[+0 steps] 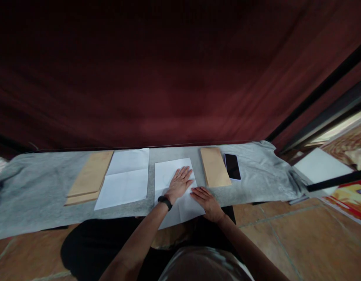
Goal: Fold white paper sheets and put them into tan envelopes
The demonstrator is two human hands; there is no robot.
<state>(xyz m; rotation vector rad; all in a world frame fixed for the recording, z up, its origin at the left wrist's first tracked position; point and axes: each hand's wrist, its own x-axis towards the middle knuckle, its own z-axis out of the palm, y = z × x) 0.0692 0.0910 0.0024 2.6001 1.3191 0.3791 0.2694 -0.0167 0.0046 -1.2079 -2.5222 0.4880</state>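
Observation:
A creased white sheet of paper (165, 171) lies in front of me, its lower end reaching past the cloth's near edge. My left hand (179, 182), with a black band on the wrist, rests flat on the sheet's middle with its fingers stretched out. Lower down, at the sheet's right edge, my right hand (206, 201) lies with its fingers extended over the paper. Nothing shows between the fingers of either hand. A second white sheet (126, 181), with a crease across it, is to the left.
Brown envelopes (89, 173) lie overlapped at the left, and a brown envelope (215, 167) lies right of my hands beside a phone (232, 167). Grey cloth (45, 183) covers the narrow surface. A dark red curtain (174, 97) hangs behind; dark bars (321, 89) stand at the right.

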